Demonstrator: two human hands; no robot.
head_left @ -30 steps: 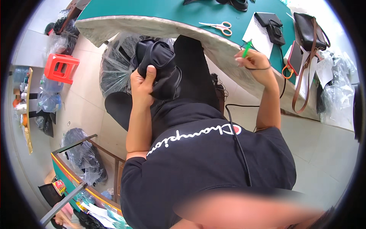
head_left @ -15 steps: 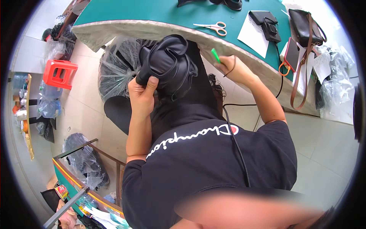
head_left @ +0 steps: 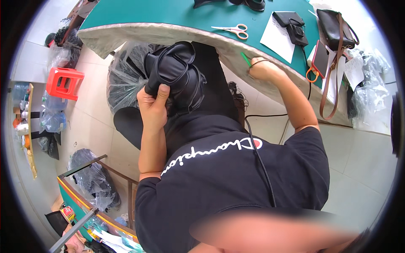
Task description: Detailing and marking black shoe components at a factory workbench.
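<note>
My left hand (head_left: 154,103) is closed round the lower edge of a bundle of black leather-like pieces (head_left: 175,74), its thumb pressed on the near side. Curved, folded loops stick out from the bundle above my lap. Off to the right, close to the table's front edge, my right hand (head_left: 263,71) is closed on a slim green tool (head_left: 245,58). Most of that tool is hidden in the fingers, so its exact kind does not show. A thin dark band crosses the back of this hand.
On the green table (head_left: 168,12) lie scissors (head_left: 232,30), a black device (head_left: 293,27) on white paper, a phone (head_left: 321,59) and a dark handbag (head_left: 335,29). A clear plastic bag (head_left: 122,84) bulges beside my legs. A red stool (head_left: 64,83) stands left; a black cable (head_left: 268,114) hangs right.
The right hand has moved a little to the right and nearer the table edge, turning with the green tool. My left hand and the black bundle have shifted slightly left.
</note>
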